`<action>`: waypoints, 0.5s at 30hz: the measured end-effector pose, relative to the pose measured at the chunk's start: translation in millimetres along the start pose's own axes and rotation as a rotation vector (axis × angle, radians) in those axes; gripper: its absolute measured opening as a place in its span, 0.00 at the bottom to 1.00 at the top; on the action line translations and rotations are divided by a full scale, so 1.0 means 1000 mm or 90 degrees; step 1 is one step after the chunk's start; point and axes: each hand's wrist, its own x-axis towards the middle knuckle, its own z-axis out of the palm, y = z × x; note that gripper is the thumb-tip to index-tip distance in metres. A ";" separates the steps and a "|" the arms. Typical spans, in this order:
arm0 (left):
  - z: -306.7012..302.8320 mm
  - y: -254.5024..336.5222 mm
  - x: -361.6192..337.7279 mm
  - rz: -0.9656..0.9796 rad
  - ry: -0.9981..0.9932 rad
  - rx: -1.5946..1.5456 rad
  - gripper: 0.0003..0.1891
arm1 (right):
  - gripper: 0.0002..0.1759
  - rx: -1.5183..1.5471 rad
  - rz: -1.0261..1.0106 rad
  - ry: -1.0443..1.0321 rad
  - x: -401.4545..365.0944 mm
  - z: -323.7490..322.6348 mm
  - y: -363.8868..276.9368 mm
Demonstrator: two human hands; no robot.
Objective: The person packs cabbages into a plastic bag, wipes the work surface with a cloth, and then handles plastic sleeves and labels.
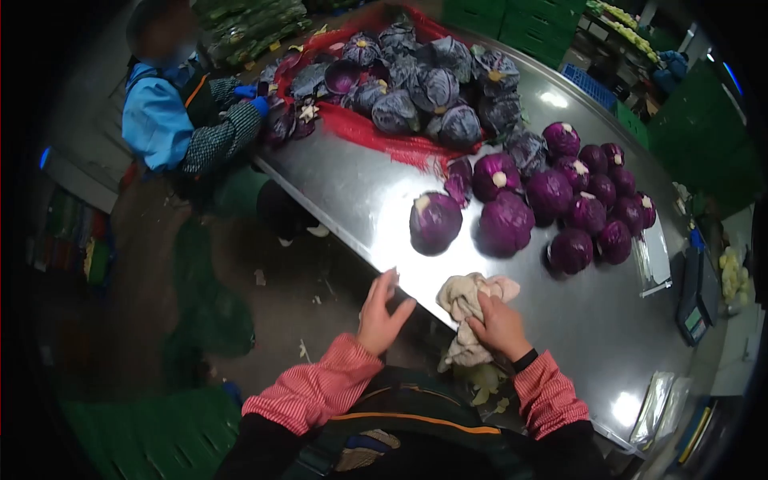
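Note:
My right hand (499, 326) grips a crumpled, pale cloth (464, 300) at the near edge of the metal table (352, 192). Part of the cloth hangs over that edge. My left hand (382, 314) is at the table's edge, thumb and fingers apart, holding nothing. Just beyond my hands sit two trimmed red cabbages, one on the left (435, 223) and one to its right (506, 224). More purple cabbages (588, 212) stand grouped to the right. Untrimmed cabbages with dull outer leaves (436, 88) are piled on red netting (376, 142) farther back.
A co-worker in blue sleeves (156, 120) stands at the table's left side, hands near loose leaves. A scale (694, 296) is at the right edge, and plastic bags (660, 408) lie at the near right corner. Green crates (520, 28) stand behind; scraps lie on the floor.

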 end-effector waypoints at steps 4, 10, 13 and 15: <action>0.018 -0.025 0.130 -0.229 -0.050 -0.285 0.43 | 0.30 -0.061 0.037 -0.036 0.014 -0.005 -0.019; 0.048 0.005 0.162 -0.076 -0.274 -0.098 0.48 | 0.32 -0.031 0.082 0.008 0.053 0.018 -0.058; 0.025 0.017 0.177 0.024 -0.345 -0.197 0.35 | 0.34 0.101 0.002 0.088 0.113 0.038 -0.093; 0.001 0.005 0.172 0.157 -0.334 -0.203 0.35 | 0.35 0.169 -0.062 0.144 0.162 0.047 -0.122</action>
